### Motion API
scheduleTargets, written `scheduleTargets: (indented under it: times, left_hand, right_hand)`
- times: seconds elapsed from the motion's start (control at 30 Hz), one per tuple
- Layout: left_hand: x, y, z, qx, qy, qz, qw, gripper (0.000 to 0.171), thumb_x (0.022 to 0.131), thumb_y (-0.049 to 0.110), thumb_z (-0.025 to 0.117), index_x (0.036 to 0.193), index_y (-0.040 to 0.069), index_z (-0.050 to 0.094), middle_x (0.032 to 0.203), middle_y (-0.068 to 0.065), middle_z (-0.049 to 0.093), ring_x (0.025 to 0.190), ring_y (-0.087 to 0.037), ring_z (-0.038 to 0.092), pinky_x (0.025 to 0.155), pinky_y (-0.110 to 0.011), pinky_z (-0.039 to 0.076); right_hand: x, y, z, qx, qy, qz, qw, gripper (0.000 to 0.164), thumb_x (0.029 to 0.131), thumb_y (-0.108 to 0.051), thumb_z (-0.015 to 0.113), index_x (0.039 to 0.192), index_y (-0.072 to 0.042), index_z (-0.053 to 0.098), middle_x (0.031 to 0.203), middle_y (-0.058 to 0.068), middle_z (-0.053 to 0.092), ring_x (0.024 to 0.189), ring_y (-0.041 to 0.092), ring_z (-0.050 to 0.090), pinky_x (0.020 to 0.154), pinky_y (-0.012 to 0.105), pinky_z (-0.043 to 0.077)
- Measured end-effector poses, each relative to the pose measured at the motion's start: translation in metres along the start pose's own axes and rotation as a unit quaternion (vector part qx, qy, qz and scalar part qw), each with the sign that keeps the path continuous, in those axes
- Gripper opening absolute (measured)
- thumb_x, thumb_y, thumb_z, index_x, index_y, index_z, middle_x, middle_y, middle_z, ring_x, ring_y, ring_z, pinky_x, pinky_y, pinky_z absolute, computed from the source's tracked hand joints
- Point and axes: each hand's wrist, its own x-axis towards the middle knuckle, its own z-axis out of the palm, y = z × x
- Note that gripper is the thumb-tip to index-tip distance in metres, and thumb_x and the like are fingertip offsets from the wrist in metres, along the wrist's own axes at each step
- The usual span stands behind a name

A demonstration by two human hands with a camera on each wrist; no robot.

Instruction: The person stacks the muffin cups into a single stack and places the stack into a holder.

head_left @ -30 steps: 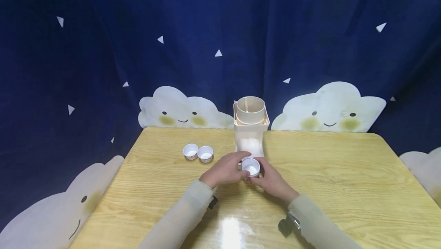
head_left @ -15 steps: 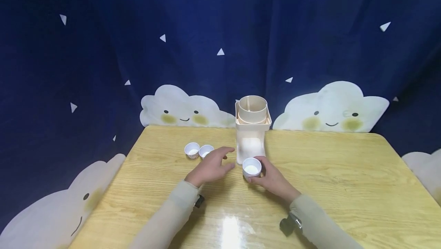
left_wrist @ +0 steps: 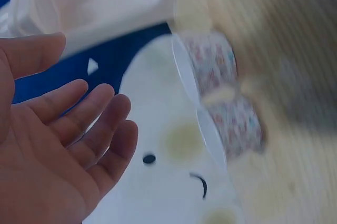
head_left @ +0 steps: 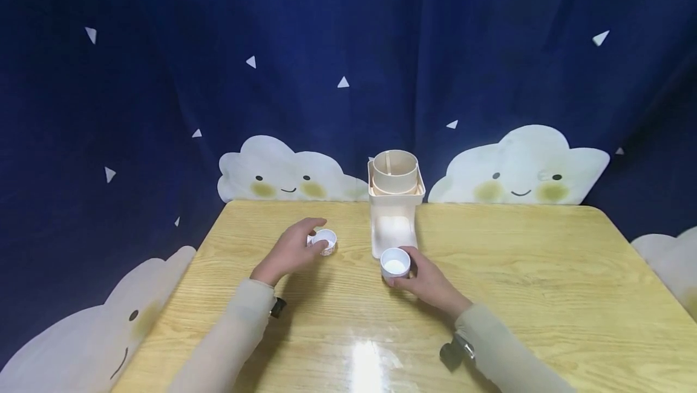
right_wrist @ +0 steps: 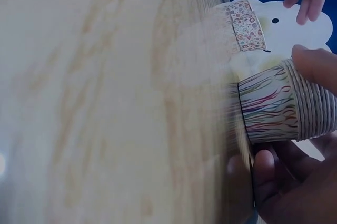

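My right hand (head_left: 427, 281) holds a stack of paper cups (right_wrist: 268, 103) with coloured wavy lines, fingers and thumb around it at the table. Several rims show nested together in the right wrist view. My left hand (head_left: 291, 251) hovers with spread, relaxed fingers over two small paper cups, holding nothing. One patterned paper cup (left_wrist: 213, 60) and the other paper cup (left_wrist: 237, 126) stand side by side, mouths up, in the left wrist view. From the head, the hand hides most of the farther-left one.
A cream plastic stand (head_left: 393, 224) with a round tube (head_left: 395, 172) on top is at the table's back, just beyond the cup stack. The wooden table (head_left: 523, 272) ends at a dark blue curtain (head_left: 305, 30) with white clouds and triangles.
My left hand has let go of the cup stack and moved left to the two small cups. My right hand still holds the stack in about the same place.
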Motion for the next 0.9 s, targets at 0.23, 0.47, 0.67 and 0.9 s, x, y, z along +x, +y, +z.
scheduleTargets:
  times: [0.23, 0.47, 0.67, 0.9]
  left_hand:
    - [0.006, -0.032, -0.009, 0.013, 0.062, -0.015, 0.9979, 0.046, 0.095, 0.020, 0.062, 0.136, 0.001, 0.056, 0.138, -0.019, 0.059, 0.118, -0.037, 0.061, 0.097, -0.050, 0.050]
    - [0.005, -0.063, -0.001, 0.023, 0.052, -0.069, 0.9960, 0.052, 0.094, 0.027, 0.064, 0.138, 0.000, 0.053, 0.141, -0.021, 0.056, 0.130, -0.040, 0.051, 0.111, -0.053, 0.040]
    - [0.008, -0.072, 0.001, 0.030, 0.028, -0.086, 0.9954, 0.066, 0.088, 0.033, 0.073, 0.142, 0.001, 0.050, 0.145, -0.022, 0.051, 0.137, -0.042, 0.044, 0.115, -0.054, 0.035]
    - [0.014, -0.078, 0.003, 0.031, -0.001, -0.099, 0.9946, 0.076, 0.085, 0.033, 0.077, 0.146, 0.002, 0.045, 0.150, -0.022, 0.047, 0.141, -0.043, 0.040, 0.117, -0.054, 0.033]
  right_hand:
    - [-0.003, -0.002, -0.001, 0.017, -0.002, 0.001, 1.000, 0.066, 0.079, -0.021, 0.083, 0.135, -0.008, 0.050, 0.130, 0.011, 0.062, 0.132, 0.032, 0.052, 0.112, 0.052, 0.038]
    - [-0.003, -0.002, 0.000, 0.043, -0.012, -0.005, 0.999, 0.065, 0.080, -0.017, 0.083, 0.135, -0.005, 0.049, 0.131, 0.014, 0.060, 0.136, 0.035, 0.048, 0.114, 0.051, 0.037]
    - [-0.001, 0.000, 0.002, 0.029, -0.009, 0.002, 1.000, 0.066, 0.080, -0.019, 0.082, 0.135, -0.006, 0.049, 0.132, 0.014, 0.060, 0.139, 0.037, 0.046, 0.116, 0.053, 0.035]
    - [-0.001, 0.001, 0.003, 0.009, -0.007, 0.017, 1.000, 0.068, 0.079, -0.024, 0.083, 0.137, -0.010, 0.048, 0.135, 0.011, 0.060, 0.141, 0.034, 0.044, 0.118, 0.053, 0.032]
